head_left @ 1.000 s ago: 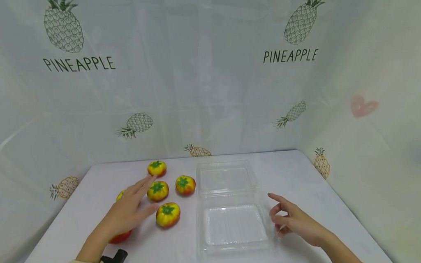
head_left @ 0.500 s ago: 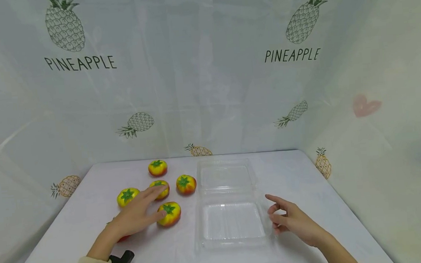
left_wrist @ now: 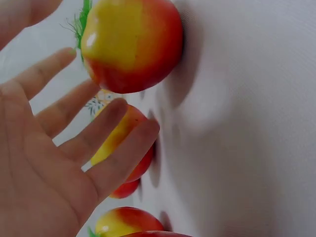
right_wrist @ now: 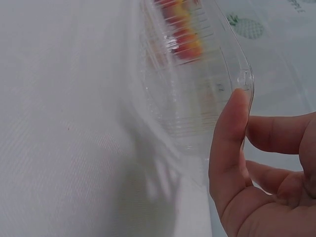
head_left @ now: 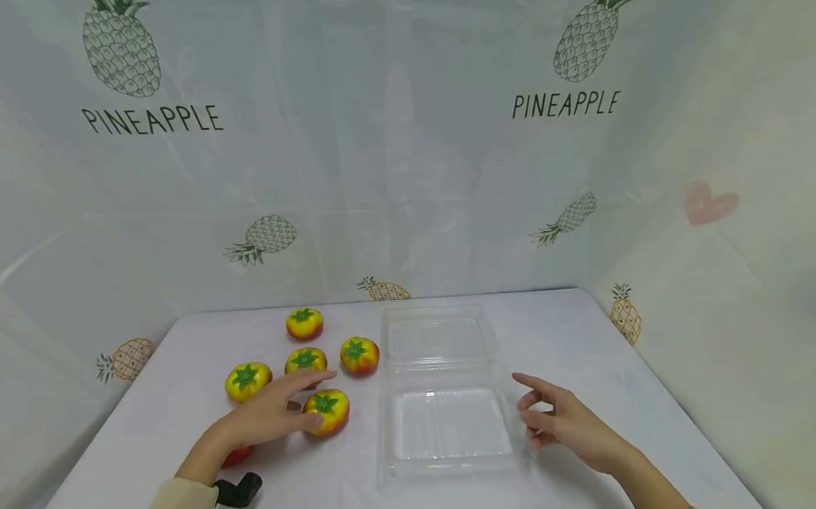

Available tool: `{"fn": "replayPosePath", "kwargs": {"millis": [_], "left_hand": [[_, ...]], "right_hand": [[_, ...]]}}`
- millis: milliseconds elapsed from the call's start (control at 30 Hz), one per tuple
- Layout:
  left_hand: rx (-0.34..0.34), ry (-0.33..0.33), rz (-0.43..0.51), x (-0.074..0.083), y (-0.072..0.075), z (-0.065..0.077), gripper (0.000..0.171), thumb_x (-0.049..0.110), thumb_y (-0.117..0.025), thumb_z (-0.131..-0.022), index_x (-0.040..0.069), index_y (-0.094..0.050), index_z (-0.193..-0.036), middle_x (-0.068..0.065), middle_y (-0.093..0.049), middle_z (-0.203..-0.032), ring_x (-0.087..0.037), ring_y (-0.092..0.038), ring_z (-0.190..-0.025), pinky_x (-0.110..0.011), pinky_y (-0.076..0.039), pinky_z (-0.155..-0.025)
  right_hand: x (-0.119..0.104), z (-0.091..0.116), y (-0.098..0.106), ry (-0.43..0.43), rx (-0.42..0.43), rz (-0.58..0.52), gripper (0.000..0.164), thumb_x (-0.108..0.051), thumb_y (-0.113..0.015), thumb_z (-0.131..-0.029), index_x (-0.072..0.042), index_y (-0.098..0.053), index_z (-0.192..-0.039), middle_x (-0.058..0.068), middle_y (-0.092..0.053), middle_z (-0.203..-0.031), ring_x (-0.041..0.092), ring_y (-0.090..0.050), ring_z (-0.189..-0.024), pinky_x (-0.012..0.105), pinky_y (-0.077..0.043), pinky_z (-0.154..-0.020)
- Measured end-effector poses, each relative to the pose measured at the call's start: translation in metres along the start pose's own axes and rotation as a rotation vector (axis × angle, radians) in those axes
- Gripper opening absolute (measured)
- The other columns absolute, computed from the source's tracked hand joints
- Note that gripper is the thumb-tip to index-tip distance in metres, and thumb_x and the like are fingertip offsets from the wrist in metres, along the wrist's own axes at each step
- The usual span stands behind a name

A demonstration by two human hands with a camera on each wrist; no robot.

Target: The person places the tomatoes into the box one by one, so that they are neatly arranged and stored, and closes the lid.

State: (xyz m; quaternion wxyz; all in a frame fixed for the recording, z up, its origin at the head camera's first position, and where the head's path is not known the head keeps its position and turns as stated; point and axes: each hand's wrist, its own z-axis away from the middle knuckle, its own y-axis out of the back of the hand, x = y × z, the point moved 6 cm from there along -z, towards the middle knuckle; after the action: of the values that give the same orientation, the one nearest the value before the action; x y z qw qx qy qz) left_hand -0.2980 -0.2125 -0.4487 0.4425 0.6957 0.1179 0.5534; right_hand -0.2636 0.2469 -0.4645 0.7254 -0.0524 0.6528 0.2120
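Observation:
My left hand [head_left: 274, 413] reaches around a yellow-and-red tomato [head_left: 330, 414] with a green star-shaped top. In the head view its thumb overlaps the tomato's near left side and the index finger stretches past its far side. In the left wrist view the fingers [left_wrist: 106, 136] are spread and nearly straight beside that tomato [left_wrist: 136, 44]. The other hand, my right [head_left: 573, 429], is at the right rim of an open clear plastic container [head_left: 387, 440]. In the right wrist view that hand [right_wrist: 269, 192] pinches the container's rim [right_wrist: 251, 84] between thumb and fingers.
More tomatoes lie on the white table: one at the far edge [head_left: 304, 323], one nearer the container [head_left: 359, 356], one behind the left hand [head_left: 305, 358], one to its left [head_left: 248, 380]. Another tomato [head_left: 238, 456] is mostly hidden by the left wrist. The container's lid [head_left: 436, 340] lies folded back.
My left hand has come down and to the right, from over the left tomatoes to the nearest one. The container has shifted slightly away; my right hand stays at its rim.

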Motion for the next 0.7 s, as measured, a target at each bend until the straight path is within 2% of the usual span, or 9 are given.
{"fn": "replayPosePath", "kwargs": {"millis": [100, 233, 367, 567, 700], "left_hand": [[-0.043, -0.027, 0.040, -0.0015, -0.0020, -0.0015, 0.070, 0.041, -0.077, -0.097, 0.024, -0.049, -0.159, -0.008, -0.050, -0.160, -0.032, -0.054, -0.136, -0.047, -0.056, -0.106], [-0.077, -0.033, 0.059, -0.0021, -0.0033, -0.0033, 0.070, 0.036, -0.078, -0.096, 0.023, -0.050, -0.159, -0.005, -0.047, -0.162, -0.028, -0.054, -0.135, -0.041, -0.056, -0.106], [-0.098, -0.024, 0.082, -0.0020, -0.0028, -0.0025, 0.067, 0.032, -0.079, -0.096, 0.024, -0.052, -0.157, -0.005, -0.046, -0.163, -0.028, -0.054, -0.136, -0.037, -0.055, -0.105], [-0.120, -0.045, 0.119, -0.0017, -0.0032, 0.0011, 0.062, 0.024, -0.080, -0.095, 0.027, -0.057, -0.152, -0.007, -0.048, -0.162, -0.032, -0.051, -0.140, -0.029, -0.056, -0.100], [-0.131, -0.041, 0.137, -0.0026, -0.0051, 0.0024, 0.061, 0.022, -0.080, -0.095, 0.030, -0.058, -0.151, -0.007, -0.049, -0.161, -0.032, -0.052, -0.137, -0.024, -0.055, -0.098]], "right_hand": [[0.0004, -0.0005, 0.0002, -0.002, 0.000, -0.003, 0.074, -0.007, -0.064, -0.105, 0.000, -0.024, -0.166, 0.024, -0.047, -0.125, 0.020, -0.063, -0.082, 0.032, -0.062, -0.072], [0.0005, -0.0010, 0.0004, -0.004, 0.002, -0.006, 0.074, -0.007, -0.064, -0.105, 0.000, -0.024, -0.166, 0.024, -0.047, -0.124, 0.019, -0.063, -0.082, 0.032, -0.062, -0.072], [0.0006, -0.0017, 0.0000, -0.005, 0.004, -0.004, 0.073, -0.007, -0.064, -0.105, 0.000, -0.024, -0.166, 0.025, -0.047, -0.125, 0.019, -0.063, -0.082, 0.032, -0.062, -0.072], [0.0010, -0.0021, -0.0003, -0.008, 0.003, -0.006, 0.073, -0.007, -0.063, -0.105, 0.000, -0.024, -0.166, 0.025, -0.047, -0.125, 0.019, -0.062, -0.082, 0.031, -0.062, -0.072], [0.0014, -0.0024, -0.0004, -0.012, 0.008, 0.001, 0.073, -0.007, -0.063, -0.105, 0.001, -0.025, -0.166, 0.023, -0.048, -0.124, 0.019, -0.063, -0.082, 0.031, -0.062, -0.073]]}}
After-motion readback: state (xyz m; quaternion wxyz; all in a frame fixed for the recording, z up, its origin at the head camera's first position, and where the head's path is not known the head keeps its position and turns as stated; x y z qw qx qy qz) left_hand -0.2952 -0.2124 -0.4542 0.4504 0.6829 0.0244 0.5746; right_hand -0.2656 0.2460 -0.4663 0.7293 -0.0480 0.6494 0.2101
